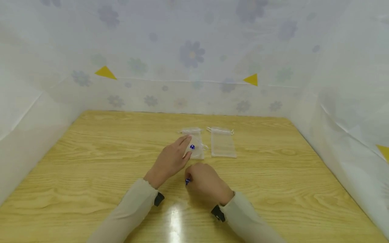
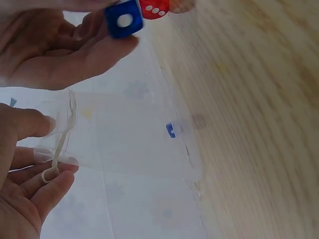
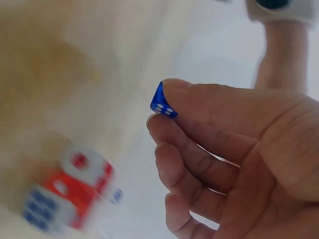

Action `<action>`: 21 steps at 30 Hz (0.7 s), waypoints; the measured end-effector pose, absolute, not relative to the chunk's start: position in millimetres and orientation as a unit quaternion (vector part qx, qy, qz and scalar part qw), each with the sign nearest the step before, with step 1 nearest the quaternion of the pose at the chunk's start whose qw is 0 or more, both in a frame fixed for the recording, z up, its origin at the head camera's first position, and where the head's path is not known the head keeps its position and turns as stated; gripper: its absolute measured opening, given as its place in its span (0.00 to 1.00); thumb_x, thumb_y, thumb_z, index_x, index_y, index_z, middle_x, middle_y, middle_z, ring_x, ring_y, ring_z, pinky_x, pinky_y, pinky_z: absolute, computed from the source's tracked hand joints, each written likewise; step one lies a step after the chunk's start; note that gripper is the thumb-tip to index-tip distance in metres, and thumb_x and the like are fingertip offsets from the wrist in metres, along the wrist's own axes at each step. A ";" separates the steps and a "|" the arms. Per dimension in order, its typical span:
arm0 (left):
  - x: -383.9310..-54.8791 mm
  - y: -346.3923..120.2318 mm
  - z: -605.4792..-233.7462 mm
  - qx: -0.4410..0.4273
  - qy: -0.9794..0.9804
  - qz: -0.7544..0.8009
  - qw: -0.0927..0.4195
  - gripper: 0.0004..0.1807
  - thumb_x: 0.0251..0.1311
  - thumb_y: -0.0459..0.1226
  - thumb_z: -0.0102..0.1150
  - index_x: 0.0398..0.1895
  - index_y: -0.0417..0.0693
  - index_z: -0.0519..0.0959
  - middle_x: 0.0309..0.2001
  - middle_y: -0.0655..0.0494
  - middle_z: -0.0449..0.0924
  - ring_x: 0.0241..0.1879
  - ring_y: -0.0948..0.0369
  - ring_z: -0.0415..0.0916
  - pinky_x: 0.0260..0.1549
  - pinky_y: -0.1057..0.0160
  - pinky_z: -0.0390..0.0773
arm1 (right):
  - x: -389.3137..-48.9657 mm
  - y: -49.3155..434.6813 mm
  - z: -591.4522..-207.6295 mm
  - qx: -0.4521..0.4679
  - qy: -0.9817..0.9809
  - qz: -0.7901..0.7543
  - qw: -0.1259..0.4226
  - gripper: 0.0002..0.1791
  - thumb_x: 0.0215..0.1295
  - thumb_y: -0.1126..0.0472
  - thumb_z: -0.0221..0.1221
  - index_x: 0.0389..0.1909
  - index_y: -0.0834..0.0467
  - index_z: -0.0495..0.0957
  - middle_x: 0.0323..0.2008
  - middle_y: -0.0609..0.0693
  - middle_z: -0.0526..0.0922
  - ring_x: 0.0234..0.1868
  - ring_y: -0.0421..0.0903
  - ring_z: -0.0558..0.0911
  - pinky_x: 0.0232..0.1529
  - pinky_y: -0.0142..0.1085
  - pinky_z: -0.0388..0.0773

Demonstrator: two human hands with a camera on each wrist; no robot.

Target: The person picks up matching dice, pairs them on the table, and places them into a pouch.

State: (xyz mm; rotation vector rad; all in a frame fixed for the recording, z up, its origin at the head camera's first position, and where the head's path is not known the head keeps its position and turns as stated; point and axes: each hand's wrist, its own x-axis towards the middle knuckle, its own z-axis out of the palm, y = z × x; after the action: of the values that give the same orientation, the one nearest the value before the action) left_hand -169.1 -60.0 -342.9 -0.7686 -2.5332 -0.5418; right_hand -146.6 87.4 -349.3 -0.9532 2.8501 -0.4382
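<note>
My left hand (image 1: 171, 157) holds a white see-through drawstring bag (image 2: 124, 134) near its mouth, by the cream cord (image 2: 62, 142). A blue die (image 2: 171, 130) with white pips shows through the mesh, low in the bag. Closer to my body, my right hand (image 1: 205, 180) pinches another blue die (image 3: 163, 103) between thumb and index finger, its other fingers loosely curled. In the left wrist view, this hand is nearer the camera than the bag.
Another mesh drawstring bag (image 1: 223, 145) lies flat to the right on the wood-grain table (image 1: 273, 175). A red die (image 2: 155, 8) stands beyond the right hand; the right wrist view shows a blurred cluster of red and white dice (image 3: 72, 191). Flower-patterned sheeting (image 1: 206, 84) backs the table.
</note>
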 end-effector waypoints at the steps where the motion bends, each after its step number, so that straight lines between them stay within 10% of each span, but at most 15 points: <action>1: -168.9 -60.2 -342.9 -0.278 -0.915 -0.194 0.217 0.25 0.62 0.34 0.58 0.62 0.33 0.70 0.58 0.40 0.75 0.42 0.49 0.81 0.37 0.56 0.82 | -147.0 89.1 -344.9 -0.311 0.938 -0.147 0.051 0.04 0.52 0.68 0.63 0.27 0.57 0.83 0.25 0.45 0.82 0.26 0.40 0.77 0.28 0.33 0.75; 21: -166.8 -56.9 -342.2 -0.288 -0.915 -0.187 0.213 0.25 0.62 0.34 0.58 0.62 0.33 0.70 0.58 0.40 0.74 0.39 0.50 0.82 0.36 0.58 0.82 | -165.4 118.1 -292.3 -0.281 0.941 -0.186 -0.043 0.08 0.57 0.64 0.66 0.39 0.60 0.84 0.32 0.50 0.85 0.32 0.45 0.81 0.33 0.36 0.79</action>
State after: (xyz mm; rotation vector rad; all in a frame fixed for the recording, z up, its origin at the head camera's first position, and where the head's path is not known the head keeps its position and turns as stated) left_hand -166.8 -56.9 -342.2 -0.8004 -2.5396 -0.5198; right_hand -165.4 118.1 -292.3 -0.9063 3.0391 -0.5999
